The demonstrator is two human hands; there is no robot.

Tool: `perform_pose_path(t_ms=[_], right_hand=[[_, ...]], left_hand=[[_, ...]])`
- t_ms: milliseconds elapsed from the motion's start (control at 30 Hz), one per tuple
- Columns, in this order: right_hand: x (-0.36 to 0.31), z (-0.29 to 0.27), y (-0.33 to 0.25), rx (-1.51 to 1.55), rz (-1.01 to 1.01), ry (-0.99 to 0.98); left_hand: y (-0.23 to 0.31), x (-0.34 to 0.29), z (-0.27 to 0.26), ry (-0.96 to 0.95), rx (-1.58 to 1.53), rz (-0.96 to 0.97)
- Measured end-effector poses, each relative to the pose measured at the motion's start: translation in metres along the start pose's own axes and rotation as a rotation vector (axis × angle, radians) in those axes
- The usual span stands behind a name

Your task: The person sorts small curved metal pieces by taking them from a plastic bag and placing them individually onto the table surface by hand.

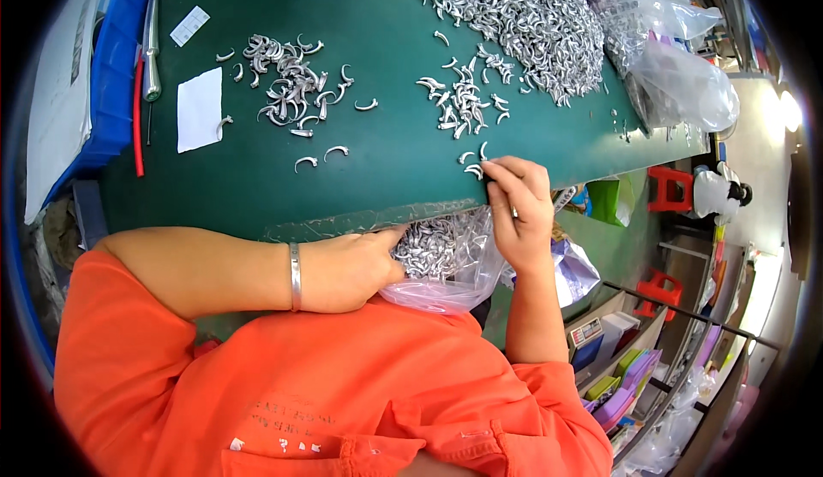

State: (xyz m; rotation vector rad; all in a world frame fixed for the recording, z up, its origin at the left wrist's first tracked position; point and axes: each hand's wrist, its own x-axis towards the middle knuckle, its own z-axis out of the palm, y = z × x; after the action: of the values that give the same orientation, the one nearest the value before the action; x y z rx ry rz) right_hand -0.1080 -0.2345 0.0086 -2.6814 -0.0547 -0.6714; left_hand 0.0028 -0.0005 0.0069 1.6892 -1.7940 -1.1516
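At the near edge of the green table, my right hand [525, 207] has its fingers drawn together, pinching a small silver curved metal piece [483, 150] that sticks up past the fingertips. A few similar loose pieces [470, 164] lie right beside it. Below the edge, in my lap, sits a clear plastic bag [467, 287] holding many silver curved pieces [426, 250]. My left hand [360, 270] is closed at the bag's left rim; its fingertips are partly hidden there.
A large heap of the pieces [523, 23] covers the table's far right, with a smaller cluster [463, 100] before it. Another group [291, 83] lies left, near a white paper [199, 110]. A blue bin [116, 66] stands far left; plastic bags [686, 83] sit at the right edge.
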Motion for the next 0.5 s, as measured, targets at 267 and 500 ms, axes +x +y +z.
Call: perform_pose_path(t_ms=[267, 500], right_hand=[[0.000, -0.001, -0.004, 0.078, 0.016, 0.032], [0.010, -0.005, -0.014, 0.303, -0.024, -0.062]], left_hand=[[-0.003, -0.002, 0.008, 0.149, -0.008, 0.105], [-0.002, -0.002, 0.008, 0.053, 0.032, 0.035]])
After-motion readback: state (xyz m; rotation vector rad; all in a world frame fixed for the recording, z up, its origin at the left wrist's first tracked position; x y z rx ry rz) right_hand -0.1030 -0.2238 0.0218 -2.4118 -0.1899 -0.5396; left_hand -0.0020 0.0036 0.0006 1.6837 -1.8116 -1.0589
